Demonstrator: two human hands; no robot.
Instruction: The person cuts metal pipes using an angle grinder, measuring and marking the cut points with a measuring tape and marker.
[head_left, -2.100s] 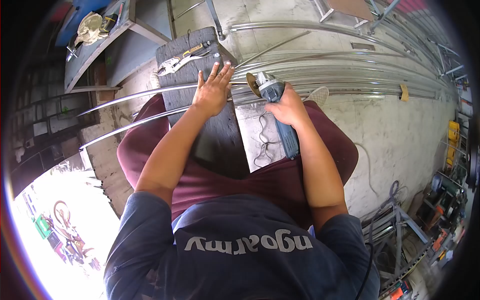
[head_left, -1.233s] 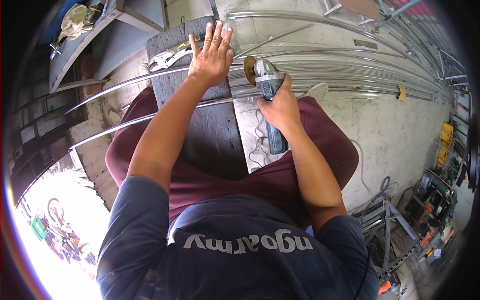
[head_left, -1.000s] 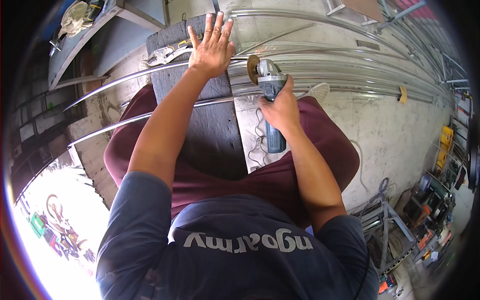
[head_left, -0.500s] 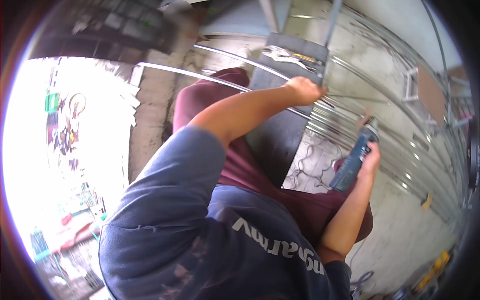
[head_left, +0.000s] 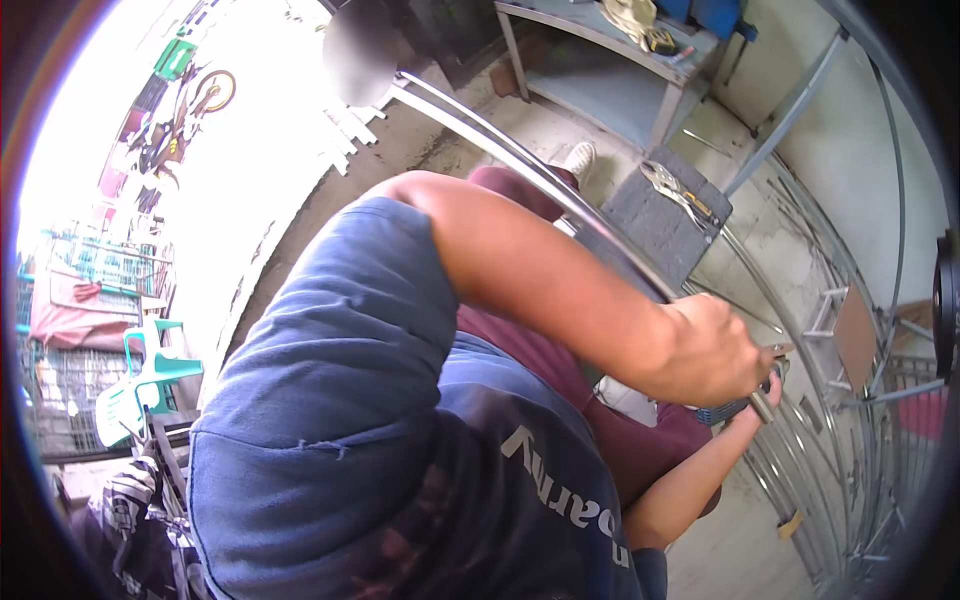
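My left hand is closed around a long shiny metal tube, which runs back to the upper left. The tube's near end pokes out below my fist. Just behind and below it, my right hand grips a blue-grey angle grinder. The grinder's head is largely hidden behind my left hand, close by the tube end. Past my left forearm, a dark padded bench carries locking pliers and a yellow-handled tool.
Several metal tubes lie on the floor at right, near a small stool. At the back stands a grey metal table with a tape measure. A turquoise plastic chair is at left.
My left hand has lifted the tube and swung its end toward me, bringing it beside the grinder in my right hand. The view has turned, showing more of the back table and bench.
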